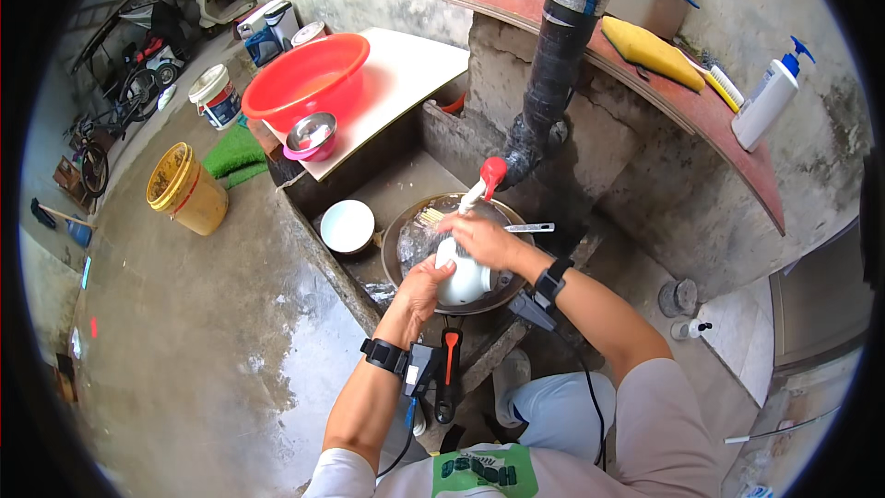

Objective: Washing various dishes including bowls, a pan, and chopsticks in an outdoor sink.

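Note:
A white bowl [464,285] is tilted on its side over a wide pan of water [392,249]. My left hand [422,285] grips its near-left edge, thumb on the outside. My right hand [482,241] is at the bowl's upper side, just below a tap with a red handle [493,171]; blur hides whether its fingers grip anything. Chopsticks [430,216] lie in the pan beside that hand. A metal utensil handle [531,227] sticks out over the pan's right rim. The pan's black handle [448,387], with an orange inset, points towards me.
Left of the pan, another white bowl [347,225] sits in the concrete sink [325,252]. A red basin [308,79] and small bowls [311,137] stand on a white board [411,62]. On the right-hand shelf [664,107] are a yellow sponge [652,54], a brush [724,88] and a pump bottle [766,104].

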Available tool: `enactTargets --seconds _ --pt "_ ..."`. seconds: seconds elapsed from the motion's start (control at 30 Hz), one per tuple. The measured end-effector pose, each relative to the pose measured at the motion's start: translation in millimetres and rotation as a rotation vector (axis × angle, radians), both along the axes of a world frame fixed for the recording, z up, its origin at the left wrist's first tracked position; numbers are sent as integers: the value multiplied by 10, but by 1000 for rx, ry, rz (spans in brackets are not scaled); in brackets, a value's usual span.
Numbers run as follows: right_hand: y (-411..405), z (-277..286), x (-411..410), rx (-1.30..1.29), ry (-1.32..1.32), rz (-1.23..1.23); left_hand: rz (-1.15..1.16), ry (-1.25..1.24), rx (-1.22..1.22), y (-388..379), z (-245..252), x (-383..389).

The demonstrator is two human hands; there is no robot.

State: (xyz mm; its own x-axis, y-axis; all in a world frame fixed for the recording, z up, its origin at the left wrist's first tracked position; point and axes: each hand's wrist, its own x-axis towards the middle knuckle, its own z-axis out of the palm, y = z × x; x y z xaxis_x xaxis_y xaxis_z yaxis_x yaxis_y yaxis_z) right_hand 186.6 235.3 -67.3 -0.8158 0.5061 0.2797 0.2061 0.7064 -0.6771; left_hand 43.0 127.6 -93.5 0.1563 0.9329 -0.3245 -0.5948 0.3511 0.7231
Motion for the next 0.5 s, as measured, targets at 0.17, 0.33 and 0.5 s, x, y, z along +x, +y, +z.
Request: enactTargets --seconds 0.17,0.33,0.5 --pt "442 -324 172 -338 -195 -229 -43 -114 14 -1 134 -11" --pt "26 -180 -44 -274 70 -153 -5 -118 0 45 -42 -155" --pt "271 -173 -25 -108 -360 -140 -42 -70 34 103 -27 -57"
